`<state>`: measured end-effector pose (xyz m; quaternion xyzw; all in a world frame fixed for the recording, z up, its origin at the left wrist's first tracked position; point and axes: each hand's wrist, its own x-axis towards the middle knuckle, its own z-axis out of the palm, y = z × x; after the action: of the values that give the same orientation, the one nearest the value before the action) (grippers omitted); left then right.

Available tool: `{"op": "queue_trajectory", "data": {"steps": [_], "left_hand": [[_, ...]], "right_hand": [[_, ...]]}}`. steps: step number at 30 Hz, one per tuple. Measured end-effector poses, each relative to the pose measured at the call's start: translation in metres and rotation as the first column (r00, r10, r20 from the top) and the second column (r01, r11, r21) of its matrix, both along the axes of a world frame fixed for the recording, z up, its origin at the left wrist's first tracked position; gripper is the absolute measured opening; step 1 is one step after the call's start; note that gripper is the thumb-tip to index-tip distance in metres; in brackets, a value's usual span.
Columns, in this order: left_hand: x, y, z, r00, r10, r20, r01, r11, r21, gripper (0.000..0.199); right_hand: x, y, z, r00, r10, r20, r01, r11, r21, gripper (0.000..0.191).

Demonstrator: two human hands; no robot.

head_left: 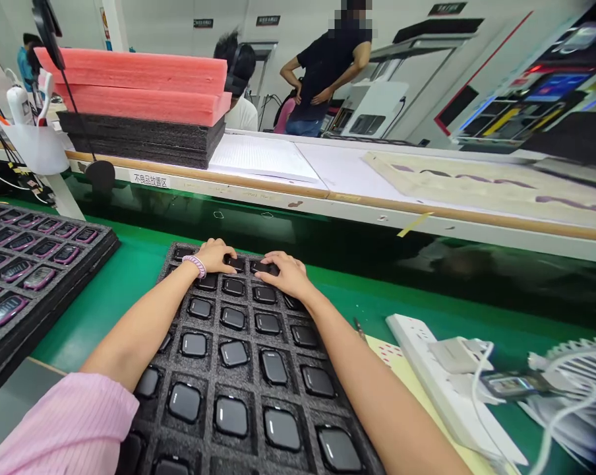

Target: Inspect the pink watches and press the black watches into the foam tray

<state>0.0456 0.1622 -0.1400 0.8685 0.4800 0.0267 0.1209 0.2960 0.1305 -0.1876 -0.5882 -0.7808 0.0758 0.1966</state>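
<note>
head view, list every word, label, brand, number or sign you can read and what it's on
"不良品放置区": on the white label on the shelf edge.
Too small or blurred to read: the dark signs at the back, the marks on the watches in the foam tray, and the blue screen at upper right.
I can make out no brand or number.
</note>
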Motion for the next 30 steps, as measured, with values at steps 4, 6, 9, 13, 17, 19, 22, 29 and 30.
{"op": "queue_trajectory", "data": {"steps": [4, 6, 9, 13, 17, 19, 22, 29, 30], "left_hand": [[-0.001, 0.005, -0.006, 0.999, -0.005, 0.043, 0.005, 1.0, -0.014, 0.041], [0.0, 0.006, -0.008, 0.998, -0.004, 0.066, 0.005, 1.0, -0.013, 0.04], [0.0, 0.007, -0.009, 0.994, -0.003, 0.105, 0.004, 1.0, -0.008, 0.037], [0.0, 0.006, -0.01, 0.989, -0.013, 0.149, 0.015, 1.0, -0.011, 0.036], [0.0, 0.007, -0.011, 0.985, -0.017, 0.171, 0.022, 0.999, -0.028, 0.036], [0.0, 0.008, -0.012, 0.984, -0.016, 0.175, 0.022, 0.999, -0.033, 0.036], [0.0, 0.01, -0.014, 0.984, -0.015, 0.177, 0.021, 0.999, -0.032, 0.037], [0.001, 0.011, -0.014, 0.984, -0.017, 0.175, 0.023, 0.999, -0.036, 0.036], [0.001, 0.011, -0.013, 0.985, -0.017, 0.173, 0.024, 0.999, -0.038, 0.036]], "right_hand": [[0.002, 0.004, -0.004, 0.999, -0.009, -0.053, 0.009, 1.0, 0.007, 0.031], [0.004, 0.005, -0.004, 0.998, -0.01, -0.065, 0.01, 1.0, 0.005, 0.031], [0.004, 0.004, -0.003, 0.997, -0.005, -0.073, 0.005, 1.0, 0.002, 0.03], [0.004, 0.002, -0.002, 0.997, 0.005, -0.079, -0.006, 1.0, -0.008, 0.028], [0.004, 0.001, -0.001, 0.996, 0.01, -0.086, -0.012, 1.0, -0.026, 0.028], [0.004, 0.001, -0.001, 0.996, 0.01, -0.092, -0.013, 0.999, -0.034, 0.028], [0.004, 0.0, 0.001, 0.995, 0.011, -0.101, -0.015, 0.999, -0.042, 0.028], [0.003, -0.001, 0.002, 0.994, -0.008, -0.111, 0.001, 0.998, -0.059, 0.027], [0.003, -0.001, 0.002, 0.994, -0.011, -0.112, 0.005, 0.998, -0.059, 0.027]]}}
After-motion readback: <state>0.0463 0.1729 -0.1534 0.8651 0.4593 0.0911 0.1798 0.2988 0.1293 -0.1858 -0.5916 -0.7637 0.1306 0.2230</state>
